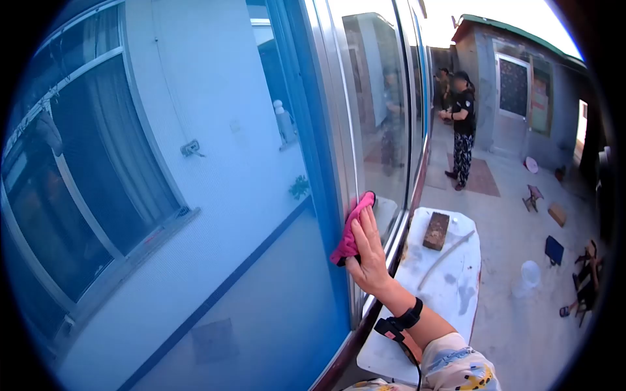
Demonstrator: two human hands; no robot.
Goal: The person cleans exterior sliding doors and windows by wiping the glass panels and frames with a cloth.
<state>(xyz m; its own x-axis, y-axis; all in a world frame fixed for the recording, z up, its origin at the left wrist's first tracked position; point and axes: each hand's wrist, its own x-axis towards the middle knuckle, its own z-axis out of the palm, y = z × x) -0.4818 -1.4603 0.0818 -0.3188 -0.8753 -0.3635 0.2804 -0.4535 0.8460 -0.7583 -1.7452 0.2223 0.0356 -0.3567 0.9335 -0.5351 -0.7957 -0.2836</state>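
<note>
Right hand (373, 262) just off centre, towards 4 o'clock. Fingers extended and slightly fanned, laid over a pink cloth (353, 232), not curled into a grip; thumb placement hard to read. Left hand out of view.

Cloth bunched between fingers and the upright metal frame (332, 133), touching it, dark edging showing at top and bottom. Glass (378, 146) just beside, on the 1 o'clock side.

Counter, white (427, 326), around 4 o'clock, below the glass and beside the forearm. On it: brick (435, 231) between 3 and 4, thin stick (447, 259) at 4. Person in dark clothes (463, 124) standing at 2, well apart.

Risks, as judged: cloth held mainly by pressure, so a light touch could let it slide down and drop. Bunched folds might snag on the frame edge; bare fingertips could then overrun onto metal or smear the glass. Wrist strap (409, 314) might knock the frame if the arm swings in. Brick looks safe unless the elbow sweeps wide.
</note>
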